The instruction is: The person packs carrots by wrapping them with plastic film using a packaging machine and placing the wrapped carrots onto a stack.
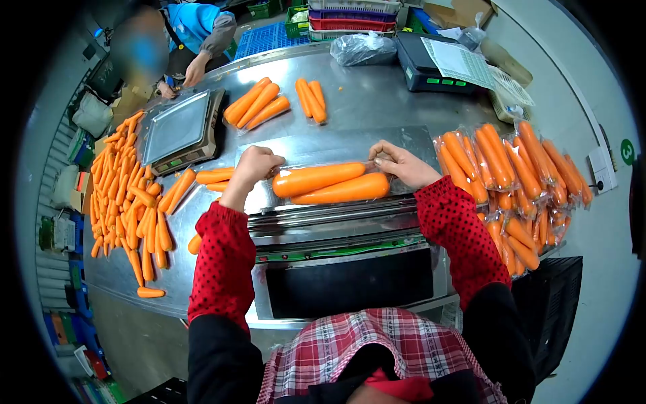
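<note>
Two large carrots (330, 183) lie side by side in a clear plastic bag, just above the metal bars of a sealing machine (336, 222). My left hand (258, 167) pinches the bag's left end, its fingers closed. At the right end, my right hand (398, 163) has thumb and fingers together on the clear plastic. Loose carrots (217, 176) lie partly behind my left wrist. Beyond my hands, groups of carrots (257, 104) rest on the steel table (350, 94).
A large heap of loose carrots (128, 195) covers the left side. Bagged carrots (515, 175) are piled at the right. A scale (180, 128) stands at upper left, a dark scale (431, 64) at upper right. Across the table, a person (195, 34) reaches towards its far edge.
</note>
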A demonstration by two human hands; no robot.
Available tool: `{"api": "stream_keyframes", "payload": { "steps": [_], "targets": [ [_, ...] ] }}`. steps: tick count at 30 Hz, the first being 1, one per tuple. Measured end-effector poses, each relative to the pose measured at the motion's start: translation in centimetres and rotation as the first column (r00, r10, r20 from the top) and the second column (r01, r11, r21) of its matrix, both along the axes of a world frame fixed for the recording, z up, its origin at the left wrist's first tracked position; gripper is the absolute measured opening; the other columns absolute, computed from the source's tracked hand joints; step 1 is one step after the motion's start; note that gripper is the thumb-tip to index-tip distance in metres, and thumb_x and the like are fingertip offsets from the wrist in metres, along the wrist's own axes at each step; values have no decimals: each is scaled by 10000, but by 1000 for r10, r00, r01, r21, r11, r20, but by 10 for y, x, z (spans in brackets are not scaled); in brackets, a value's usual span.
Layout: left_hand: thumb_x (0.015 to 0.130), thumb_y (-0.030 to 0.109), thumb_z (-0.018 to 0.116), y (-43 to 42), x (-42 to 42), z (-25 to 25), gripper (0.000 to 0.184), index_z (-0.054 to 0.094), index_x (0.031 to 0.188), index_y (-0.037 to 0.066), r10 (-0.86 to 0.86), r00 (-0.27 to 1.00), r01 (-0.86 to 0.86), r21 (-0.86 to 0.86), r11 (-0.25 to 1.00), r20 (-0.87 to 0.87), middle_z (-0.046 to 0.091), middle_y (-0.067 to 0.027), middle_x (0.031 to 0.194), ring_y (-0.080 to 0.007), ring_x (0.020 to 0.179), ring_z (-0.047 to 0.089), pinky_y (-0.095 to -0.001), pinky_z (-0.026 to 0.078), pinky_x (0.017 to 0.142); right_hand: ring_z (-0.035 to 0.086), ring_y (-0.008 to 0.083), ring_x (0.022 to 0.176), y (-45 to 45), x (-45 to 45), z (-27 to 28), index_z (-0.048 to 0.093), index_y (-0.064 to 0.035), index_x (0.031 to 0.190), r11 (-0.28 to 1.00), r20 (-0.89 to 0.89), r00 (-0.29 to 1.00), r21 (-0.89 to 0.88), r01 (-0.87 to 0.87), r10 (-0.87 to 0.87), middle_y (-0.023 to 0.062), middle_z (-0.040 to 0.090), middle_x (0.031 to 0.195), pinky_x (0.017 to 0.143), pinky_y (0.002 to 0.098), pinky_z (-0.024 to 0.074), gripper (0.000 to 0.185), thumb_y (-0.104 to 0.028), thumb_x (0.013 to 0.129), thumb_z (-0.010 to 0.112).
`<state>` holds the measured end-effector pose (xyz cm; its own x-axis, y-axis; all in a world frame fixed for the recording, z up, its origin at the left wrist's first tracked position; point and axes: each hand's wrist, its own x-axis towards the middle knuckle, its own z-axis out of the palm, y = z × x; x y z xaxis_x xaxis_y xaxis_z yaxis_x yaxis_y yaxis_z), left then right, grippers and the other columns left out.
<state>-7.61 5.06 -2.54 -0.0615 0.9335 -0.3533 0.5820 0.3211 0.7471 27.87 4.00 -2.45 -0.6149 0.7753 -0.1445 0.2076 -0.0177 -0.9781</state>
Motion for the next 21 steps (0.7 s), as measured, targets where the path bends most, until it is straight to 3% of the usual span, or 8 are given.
{"api": "stream_keyframes", "payload": {
  "steps": [3,5,10,12,14,18,20,21],
  "targets": [
    [751,172,719,12,-4,-7,223,674,722,-44,-14,986,21,41,999,-168,645,-107,649,-170,531,588,-293,453,487,547,104,982,1,-2,-11,514,-67,1161,997,-107,994,69,-23,30,28,568,1107,874,267,438,215,-178,982,468],
    [738,137,762,12,-8,-12,182,672,707,-17,187,972,-169,-131,977,142,641,-91,644,-153,493,561,-286,422,443,558,117,1001,-4,-1,-9,525,-44,1203,992,14,1000,125,6,-8,32,582,1042,879,276,443,272,-207,998,449],
    [756,168,780,1,-13,-22,248,649,805,-36,240,958,-224,-113,968,157,648,-109,657,-165,477,569,-284,430,425,571,123,948,-1,0,-1,563,-44,1190,988,230,973,151,-17,-19,60,602,934,852,281,450,300,-242,1002,438],
    [823,226,724,-17,-11,-17,307,632,941,-42,198,961,-133,308,942,-191,649,-96,663,-156,480,567,-274,451,455,568,120,924,0,3,3,577,-42,1174,998,256,966,56,18,-32,56,608,937,840,275,449,298,-245,1000,446],
    [921,327,590,-38,-12,-24,346,640,1008,-4,-40,985,-2,244,970,168,617,-38,676,-102,519,536,-262,452,499,548,108,871,3,7,-10,585,-40,1167,961,141,989,275,0,-40,35,599,913,807,258,447,291,-242,1002,456],
    [968,330,521,-53,-14,-20,351,663,882,21,-9,982,3,33,999,187,537,10,694,-73,519,427,-240,351,471,560,98,864,5,10,-8,586,-39,1199,958,112,993,279,-65,35,26,592,910,842,259,456,292,-215,1012,447],
    [983,315,509,-57,-16,-20,322,653,893,41,-290,948,221,393,893,127,507,29,677,-52,560,430,-219,335,500,554,92,819,5,12,0,579,-37,1218,954,99,993,286,-86,60,27,600,894,779,252,470,309,-223,1014,439],
    [987,313,510,-66,-12,-8,291,631,905,62,-232,954,175,273,946,192,491,43,682,-37,597,426,-205,328,530,547,88,768,3,14,14,578,-44,1221,958,192,979,264,-112,62,27,604,898,720,247,472,311,-226,1015,434]
  ]
}}
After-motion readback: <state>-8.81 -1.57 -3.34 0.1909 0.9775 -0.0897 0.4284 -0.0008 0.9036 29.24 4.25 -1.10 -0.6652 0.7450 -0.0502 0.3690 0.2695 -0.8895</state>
